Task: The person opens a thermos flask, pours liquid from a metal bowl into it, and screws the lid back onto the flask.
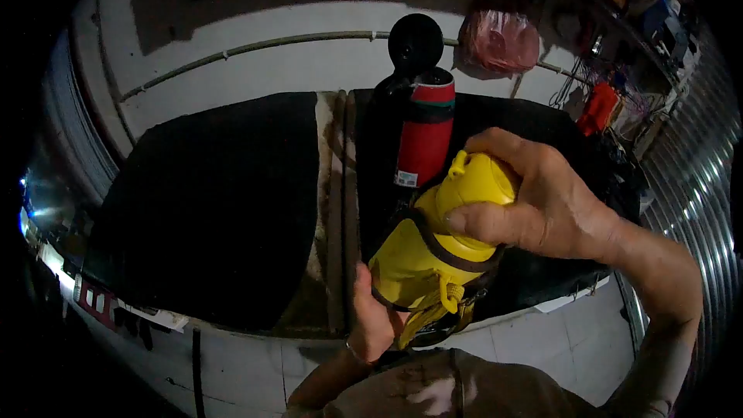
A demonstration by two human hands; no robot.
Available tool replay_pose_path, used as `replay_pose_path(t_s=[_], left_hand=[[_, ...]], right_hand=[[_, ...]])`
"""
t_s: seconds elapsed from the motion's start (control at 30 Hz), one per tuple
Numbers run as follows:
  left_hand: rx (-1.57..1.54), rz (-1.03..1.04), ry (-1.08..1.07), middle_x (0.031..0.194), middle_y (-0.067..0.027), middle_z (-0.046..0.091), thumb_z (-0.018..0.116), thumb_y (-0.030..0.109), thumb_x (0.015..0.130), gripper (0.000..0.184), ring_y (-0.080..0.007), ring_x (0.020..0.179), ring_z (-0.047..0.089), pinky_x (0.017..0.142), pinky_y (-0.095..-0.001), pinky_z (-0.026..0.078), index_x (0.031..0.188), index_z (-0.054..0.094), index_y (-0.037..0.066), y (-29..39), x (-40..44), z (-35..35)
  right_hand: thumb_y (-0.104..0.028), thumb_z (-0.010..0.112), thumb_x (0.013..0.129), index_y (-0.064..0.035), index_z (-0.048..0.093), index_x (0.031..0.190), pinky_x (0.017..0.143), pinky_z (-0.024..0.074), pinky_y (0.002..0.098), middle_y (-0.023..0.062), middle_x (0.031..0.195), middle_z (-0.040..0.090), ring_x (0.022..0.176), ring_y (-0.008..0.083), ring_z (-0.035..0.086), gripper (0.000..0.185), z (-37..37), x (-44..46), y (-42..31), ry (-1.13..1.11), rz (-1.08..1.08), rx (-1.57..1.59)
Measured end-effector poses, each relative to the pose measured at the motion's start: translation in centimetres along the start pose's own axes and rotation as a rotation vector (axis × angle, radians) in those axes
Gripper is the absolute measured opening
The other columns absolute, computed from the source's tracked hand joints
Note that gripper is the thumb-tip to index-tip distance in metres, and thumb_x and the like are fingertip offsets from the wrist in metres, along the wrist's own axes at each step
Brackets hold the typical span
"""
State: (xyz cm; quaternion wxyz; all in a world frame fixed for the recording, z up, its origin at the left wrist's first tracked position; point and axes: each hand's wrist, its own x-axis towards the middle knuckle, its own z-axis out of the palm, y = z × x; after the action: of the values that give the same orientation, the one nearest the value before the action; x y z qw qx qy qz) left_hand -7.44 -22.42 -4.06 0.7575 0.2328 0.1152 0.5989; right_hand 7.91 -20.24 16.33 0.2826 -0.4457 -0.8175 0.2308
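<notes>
A yellow bottle-like container [398,263] is held tilted in front of me, above the dark table. It has a dark band round its upper part, a small side loop and a yellow cord [426,313] hanging from it. My left hand [377,323] supports the body from the lower left; part of its fingers is hidden behind the container. My right hand [534,201] grips the yellow cap [484,186], thumb on the near side. Whether the cap is loose or seated, I cannot tell. Just behind stands a red cylinder [426,143] with a black top and a white label.
The black-covered table [209,209] has a pale strip [329,162] across its middle. A round black piece [416,42] rises behind the red cylinder. A pink plastic bag [501,42] hangs on the wall. Cables and a red object [597,108] sit at the right, beside corrugated metal [700,209].
</notes>
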Motion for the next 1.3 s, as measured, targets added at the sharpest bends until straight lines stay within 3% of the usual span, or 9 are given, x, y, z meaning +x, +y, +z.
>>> replay_pose_path(t_s=[0.17, 0.43, 0.67, 0.83, 0.93, 1.0, 1.03, 1.13, 1.3], left_hand=[[0.007, -0.080, 0.096, 0.127, -0.0120, 0.049, 0.033, 0.056, 0.088, 0.065, -0.0264, 0.118, 0.047, 0.099, -0.0419, 0.036, 0.128, 0.043, 0.006, -0.1, 0.0, 0.3], [-0.104, -0.190, 0.036, 0.126, -0.0114, 0.051, 0.034, 0.052, 0.088, 0.061, -0.0257, 0.115, 0.049, 0.098, -0.0401, 0.038, 0.127, 0.045, 0.006, -1.6, 0.0, -1.8], [-0.164, -0.443, 0.070, 0.126, -0.0106, 0.051, 0.027, 0.055, 0.089, 0.064, -0.0253, 0.115, 0.049, 0.098, -0.0392, 0.038, 0.129, 0.043, 0.008, -1.6, -0.5, -1.0], [-0.221, -0.422, 0.050, 0.124, -0.0101, 0.051, 0.027, 0.055, 0.089, 0.063, -0.0254, 0.114, 0.049, 0.097, -0.0388, 0.039, 0.128, 0.045, 0.009, -2.1, -0.4, -1.4], [-0.182, -0.356, 0.103, 0.124, -0.0103, 0.052, 0.030, 0.053, 0.089, 0.060, -0.0254, 0.114, 0.049, 0.097, -0.0384, 0.039, 0.126, 0.047, 0.009, -2.5, -0.2, -1.8], [-0.149, -0.331, 0.133, 0.123, -0.0103, 0.052, 0.032, 0.052, 0.089, 0.059, -0.0255, 0.114, 0.049, 0.096, -0.0381, 0.040, 0.125, 0.047, 0.008, -2.6, -0.3, -2.0], [-0.179, -0.307, 0.112, 0.122, -0.0100, 0.053, 0.035, 0.051, 0.089, 0.057, -0.0250, 0.113, 0.050, 0.095, -0.0373, 0.041, 0.125, 0.047, 0.008, -2.7, -0.3, -1.9], [-0.221, -0.269, 0.071, 0.121, -0.0096, 0.053, 0.039, 0.049, 0.089, 0.054, -0.0244, 0.113, 0.050, 0.093, -0.0364, 0.043, 0.125, 0.047, 0.008, -2.8, -0.2, -1.9], [-0.156, -0.258, 0.043, 0.120, -0.0093, 0.053, 0.041, 0.047, 0.089, 0.053, -0.0238, 0.112, 0.050, 0.093, -0.0359, 0.043, 0.124, 0.047, 0.009, -2.8, -0.1, -2.3]], right_hand=[[-0.034, 0.068, 0.075, 0.0094, 0.050, 0.103, 0.065, 0.0509, 0.0306, 0.0161, 0.080, 0.061, 0.073, 0.0224, 0.063, 0.055, -0.2, -0.6, 0.4, -0.062, 0.001, 0.031], [-0.034, 0.068, 0.076, 0.0100, 0.049, 0.103, 0.063, 0.0507, 0.0313, 0.0157, 0.079, 0.060, 0.074, 0.0221, 0.062, 0.055, 0.2, -1.6, 1.4, -0.098, 0.090, 0.029], [-0.033, 0.068, 0.074, 0.0103, 0.051, 0.100, 0.061, 0.0501, 0.0335, 0.0164, 0.072, 0.058, 0.069, 0.0260, 0.062, 0.054, 0.8, -2.2, 2.4, -0.083, -0.033, -0.094], [-0.033, 0.068, 0.073, 0.0100, 0.052, 0.097, 0.061, 0.0497, 0.0358, 0.0190, 0.071, 0.059, 0.068, 0.0297, 0.062, 0.051, 0.8, -2.3, 2.4, -0.094, -0.069, -0.206], [-0.038, 0.068, 0.074, 0.0091, 0.052, 0.095, 0.060, 0.0489, 0.0360, 0.0197, 0.071, 0.059, 0.068, 0.0299, 0.062, 0.054, 0.8, -2.0, 2.8, -0.115, -0.075, -0.232], [-0.052, 0.059, 0.079, 0.0086, 0.052, 0.096, 0.060, 0.0493, 0.0358, 0.0188, 0.071, 0.059, 0.066, 0.0305, 0.061, 0.063, 0.2, -1.5, 2.9, -0.205, -0.014, -0.077], [-0.052, 0.059, 0.079, 0.0086, 0.052, 0.096, 0.060, 0.0493, 0.0358, 0.0188, 0.071, 0.059, 0.066, 0.0305, 0.061, 0.063, -0.2, -1.4, 2.8, -0.186, -0.011, -0.080], [-0.072, 0.036, 0.081, 0.0044, 0.055, 0.099, 0.054, 0.0502, 0.0276, 0.0136, 0.077, 0.056, 0.059, 0.0175, 0.058, 0.080, -1.5, -0.8, 2.2, -0.329, 0.281, 0.142], [-0.069, 0.037, 0.082, 0.0031, 0.055, 0.099, 0.045, 0.0478, 0.0218, 0.0095, 0.079, 0.054, 0.055, 0.0112, 0.054, 0.077, -2.7, -1.2, 3.5, -0.181, 0.293, 0.246]])
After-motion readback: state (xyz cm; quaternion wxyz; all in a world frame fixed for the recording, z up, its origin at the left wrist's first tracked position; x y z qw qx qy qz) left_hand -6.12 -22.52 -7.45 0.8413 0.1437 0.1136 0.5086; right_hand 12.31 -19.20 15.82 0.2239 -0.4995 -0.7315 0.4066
